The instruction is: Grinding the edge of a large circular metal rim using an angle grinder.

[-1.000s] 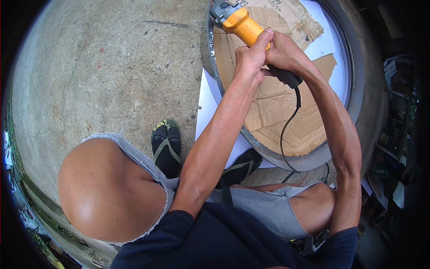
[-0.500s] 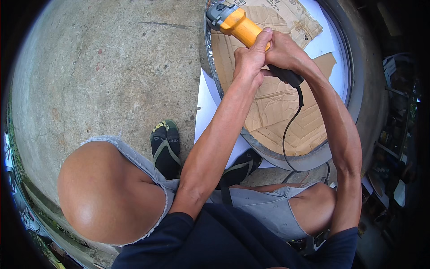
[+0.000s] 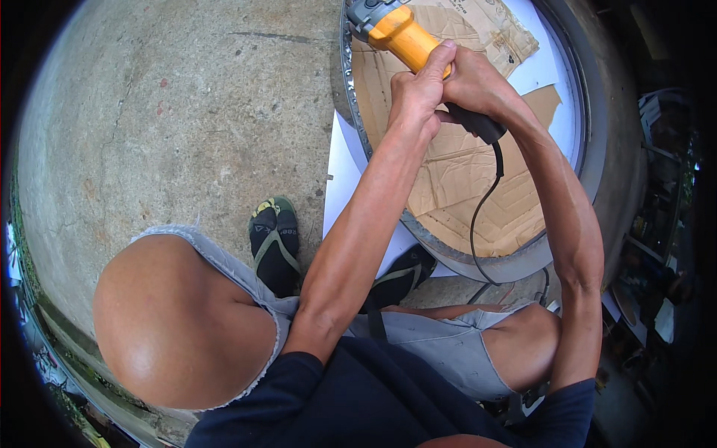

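Observation:
Both of my hands are wrapped round a yellow and black angle grinder [image 3: 409, 39]. My left hand [image 3: 420, 91] closes on the body, thumb pointing forward along it. Beside it and partly behind, my right hand [image 3: 478, 81] grips from the right. The grinder's grey head reaches the left rim of a large round dark metal ring [image 3: 502, 268], near the top edge of the picture. Its disc cannot be made out. From the black rear end, a black cord [image 3: 473, 224] hangs down over the ring's near side.
Brown cardboard [image 3: 455, 179] lies inside the ring, over white sheets [image 3: 343, 153] that stick out at the left. My feet, in black socks and sandals [image 3: 275, 239], stand near the ring on the concrete floor [image 3: 179, 134]. Cluttered shelves [image 3: 661, 187] line the far right.
The grinder and both hands have shifted slightly forward along the ring's left rim, so its head is now nearer the top edge. The grip is unchanged.

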